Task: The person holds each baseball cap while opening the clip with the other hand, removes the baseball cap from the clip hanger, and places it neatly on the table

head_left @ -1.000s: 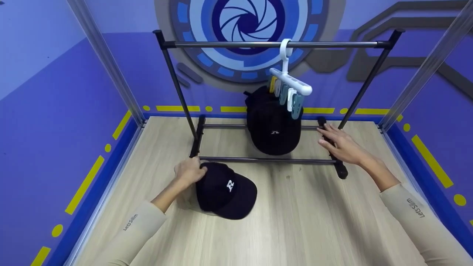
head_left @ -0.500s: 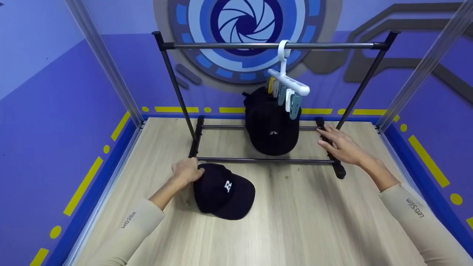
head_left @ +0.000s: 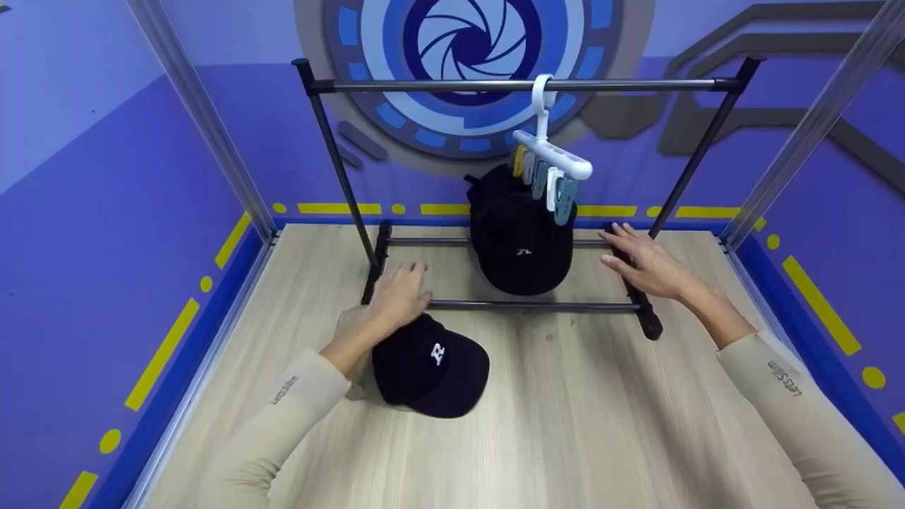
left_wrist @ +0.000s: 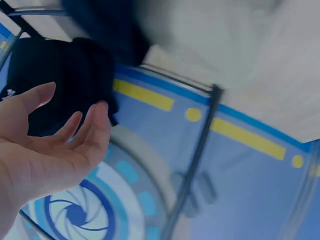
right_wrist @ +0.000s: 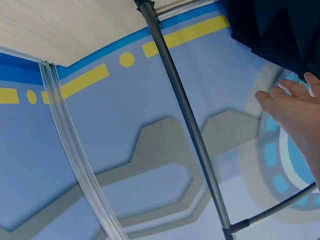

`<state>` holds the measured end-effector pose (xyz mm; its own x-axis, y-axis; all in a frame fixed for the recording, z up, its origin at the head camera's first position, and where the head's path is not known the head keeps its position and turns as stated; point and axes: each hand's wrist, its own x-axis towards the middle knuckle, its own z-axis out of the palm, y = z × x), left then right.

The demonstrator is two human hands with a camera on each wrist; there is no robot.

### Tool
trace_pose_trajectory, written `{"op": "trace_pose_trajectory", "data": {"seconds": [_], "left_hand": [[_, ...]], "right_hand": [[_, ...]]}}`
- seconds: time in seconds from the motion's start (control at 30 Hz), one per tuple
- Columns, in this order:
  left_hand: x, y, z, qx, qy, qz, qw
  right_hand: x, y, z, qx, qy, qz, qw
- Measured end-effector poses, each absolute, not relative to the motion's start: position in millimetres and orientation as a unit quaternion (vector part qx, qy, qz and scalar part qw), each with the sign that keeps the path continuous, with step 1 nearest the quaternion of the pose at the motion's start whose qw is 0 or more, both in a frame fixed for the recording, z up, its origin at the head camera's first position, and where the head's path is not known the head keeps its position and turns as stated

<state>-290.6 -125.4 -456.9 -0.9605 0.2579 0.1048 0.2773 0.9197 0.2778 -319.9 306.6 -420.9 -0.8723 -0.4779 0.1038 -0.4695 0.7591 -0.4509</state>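
A black cap [head_left: 431, 367] with a white R on its front lies on the wooden tabletop, left of the middle. My left hand [head_left: 397, 293] is just beyond its crown, over the left end of the rack's front lower bar. In the left wrist view the fingers [left_wrist: 95, 130] are loosely bent and hold nothing. A second black cap [head_left: 520, 233] hangs under the white clip hanger [head_left: 555, 154], its small white logo facing forward. My right hand [head_left: 645, 263], fingers spread and holding nothing, is at the rack's right foot, right of the hanging cap.
The dark metal rack [head_left: 452, 85] stands at the back of the tabletop [head_left: 565, 438], with the hanger hooked on its top bar. Yellow, white and teal clips [head_left: 563, 201] line the hanger. Blue printed panels [head_left: 106, 247] enclose the sides and back.
My left hand has left the back of the cap on the table, moving forward and right with its fingers loosened. The right hand has shifted slightly forward. Both caps stay in place.
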Motion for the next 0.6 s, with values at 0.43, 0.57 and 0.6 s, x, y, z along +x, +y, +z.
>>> {"op": "trace_pose_trajectory", "data": {"seconds": [0.43, 0.57, 0.6], "left_hand": [[-339.1, -61.3, -420.3, -0.257, -0.935, -0.217, 0.112], [-349.2, -44.1, -416.8, -0.273, -0.923, -0.255, 0.095], [-352.0, -40.8, -415.4, -0.274, -0.919, -0.266, 0.095]], "right_hand": [[-331.9, 272.3, -384.2, -0.264, 0.934, -0.240, -0.014], [-330.9, 266.1, -380.5, -0.257, 0.932, -0.255, -0.009], [-332.4, 263.9, -379.1, -0.257, 0.930, -0.262, -0.011]]}}
